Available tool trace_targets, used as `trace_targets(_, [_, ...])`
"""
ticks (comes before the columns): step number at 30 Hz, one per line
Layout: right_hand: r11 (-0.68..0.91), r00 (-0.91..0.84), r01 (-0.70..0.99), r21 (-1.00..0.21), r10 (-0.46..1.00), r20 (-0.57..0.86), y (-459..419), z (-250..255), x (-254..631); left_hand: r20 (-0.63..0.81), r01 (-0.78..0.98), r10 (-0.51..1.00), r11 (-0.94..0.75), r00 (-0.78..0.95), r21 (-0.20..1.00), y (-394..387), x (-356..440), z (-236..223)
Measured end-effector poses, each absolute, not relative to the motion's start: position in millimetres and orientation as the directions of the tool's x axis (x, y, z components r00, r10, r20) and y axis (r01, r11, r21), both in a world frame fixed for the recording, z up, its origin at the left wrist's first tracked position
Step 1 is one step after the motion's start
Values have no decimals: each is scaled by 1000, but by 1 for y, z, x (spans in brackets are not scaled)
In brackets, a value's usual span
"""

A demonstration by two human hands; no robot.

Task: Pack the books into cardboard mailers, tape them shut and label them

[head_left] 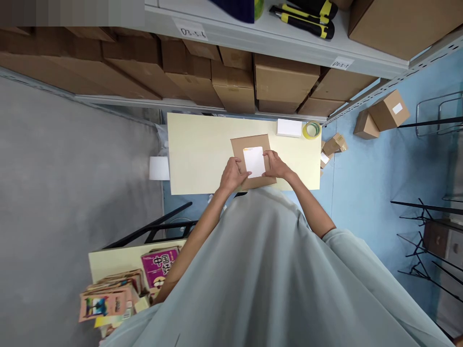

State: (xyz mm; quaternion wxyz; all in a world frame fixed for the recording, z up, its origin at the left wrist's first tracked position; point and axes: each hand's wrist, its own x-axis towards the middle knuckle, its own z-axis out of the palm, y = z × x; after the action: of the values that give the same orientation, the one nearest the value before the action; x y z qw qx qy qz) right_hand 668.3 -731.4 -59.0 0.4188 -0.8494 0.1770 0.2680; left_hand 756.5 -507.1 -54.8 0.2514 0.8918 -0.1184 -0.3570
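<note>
A flat brown cardboard parcel (pixel 253 144) lies on the pale yellow table (pixel 195 154) in front of me. A white label (pixel 253 161) lies on top of the parcel. My left hand (pixel 231 174) rests at the label's left edge, fingers curled onto it. My right hand (pixel 275 164) presses on the label's right edge with the fingers together. Both hands touch the label and the parcel beneath it.
A white stack of labels (pixel 289 127) and a roll of yellow tape (pixel 311 129) sit at the table's far right. Shelves of cardboard boxes (pixel 282 79) stand behind. Small boxes (pixel 388 111) lie on the blue floor. Books (pixel 159 265) are piled at lower left.
</note>
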Motion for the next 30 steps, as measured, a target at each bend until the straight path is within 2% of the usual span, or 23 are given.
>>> trace_targets(5, [-568,837,-512,-645,-162,-522,-730,-60,667,-607,17,-262,-910,751,414,-521,766,-49])
trace_targets(11, [-606,786,-603,-519,-343,-514,-714,-57,681,-625,22,-222,-934,748,358,-530,769,-42])
trace_targets(15, [-649,764,-623,-436,-389,-514,-705,-51,697,-647,0,-210,-951,733,308,-534,771,-40])
trace_targets(22, [-694,749,-625,-359,-402,-527,-707,-56,732,-695,-57,-184,-978,695,202,-540,784,-49])
trace_targets(27, [-698,786,-572,-430,-318,-530,-722,-63,731,-705,-5,-141,-981,695,192,-542,786,-50])
trace_targets(30, [-687,805,-539,-486,-251,-537,-734,-66,720,-716,-46,-156,-984,680,171,-541,789,-49])
